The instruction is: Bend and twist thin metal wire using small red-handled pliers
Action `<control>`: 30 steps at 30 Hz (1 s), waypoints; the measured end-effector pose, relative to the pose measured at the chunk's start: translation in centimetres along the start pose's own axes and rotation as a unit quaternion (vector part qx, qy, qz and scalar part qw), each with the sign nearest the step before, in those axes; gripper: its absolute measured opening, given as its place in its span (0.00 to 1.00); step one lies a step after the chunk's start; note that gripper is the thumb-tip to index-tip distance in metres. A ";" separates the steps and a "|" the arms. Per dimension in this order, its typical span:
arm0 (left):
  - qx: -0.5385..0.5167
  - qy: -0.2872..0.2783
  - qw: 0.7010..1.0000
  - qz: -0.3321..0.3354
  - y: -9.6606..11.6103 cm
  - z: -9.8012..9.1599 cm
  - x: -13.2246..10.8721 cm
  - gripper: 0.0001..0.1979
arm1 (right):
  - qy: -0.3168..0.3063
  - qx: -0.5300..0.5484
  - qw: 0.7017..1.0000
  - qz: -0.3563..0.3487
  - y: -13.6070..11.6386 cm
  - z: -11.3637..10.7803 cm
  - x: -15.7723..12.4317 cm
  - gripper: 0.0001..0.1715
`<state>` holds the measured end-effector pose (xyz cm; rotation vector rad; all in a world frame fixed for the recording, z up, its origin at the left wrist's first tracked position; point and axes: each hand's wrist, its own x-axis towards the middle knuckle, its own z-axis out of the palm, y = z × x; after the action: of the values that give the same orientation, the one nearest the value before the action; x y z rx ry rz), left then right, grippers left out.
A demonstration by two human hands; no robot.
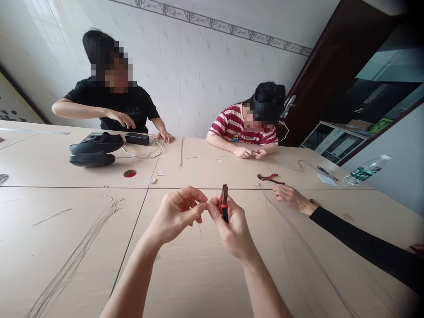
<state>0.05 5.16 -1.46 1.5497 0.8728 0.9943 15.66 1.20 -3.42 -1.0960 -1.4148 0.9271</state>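
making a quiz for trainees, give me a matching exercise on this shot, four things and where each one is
Things:
1 held pliers
2 thin wire
3 bottle
4 black gear

Places:
a far left of the table
b in the right hand
c at the table's far right edge
d pinched in the left hand

Pairs: 1-b, 2-d, 3-c, 4-a

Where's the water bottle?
In the head view, the water bottle is at the far right edge of the table, just right of the pen and white paper.
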 end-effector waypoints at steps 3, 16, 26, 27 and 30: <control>0.011 -0.001 1.000 -0.008 -0.1 -0.1 0.0 0.07 | 0.002 -0.007 1.000 0.001 0.0 0.0 0.0 0.14; 0.061 -0.012 0.998 0.007 -0.1 -0.1 -0.2 0.10 | 0.030 -0.126 0.988 -0.088 0.2 -0.2 0.2 0.07; 0.039 -0.021 0.999 0.008 0.2 -0.1 -0.1 0.08 | 0.021 -0.211 0.948 -0.237 1.0 -0.8 0.6 0.14; 0.045 -0.021 0.999 0.007 0.2 0.0 -0.1 0.08 | 0.020 -0.212 0.947 -0.239 1.0 -0.9 0.6 0.15; 0.061 -0.020 0.998 0.013 0.4 0.0 -0.1 0.08 | 0.015 -0.213 0.948 -0.238 1.1 -1.0 0.7 0.15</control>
<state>0.03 4.99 -1.12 1.6813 0.9008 0.9392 16.77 2.14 -4.20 -0.9978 -1.7974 0.2611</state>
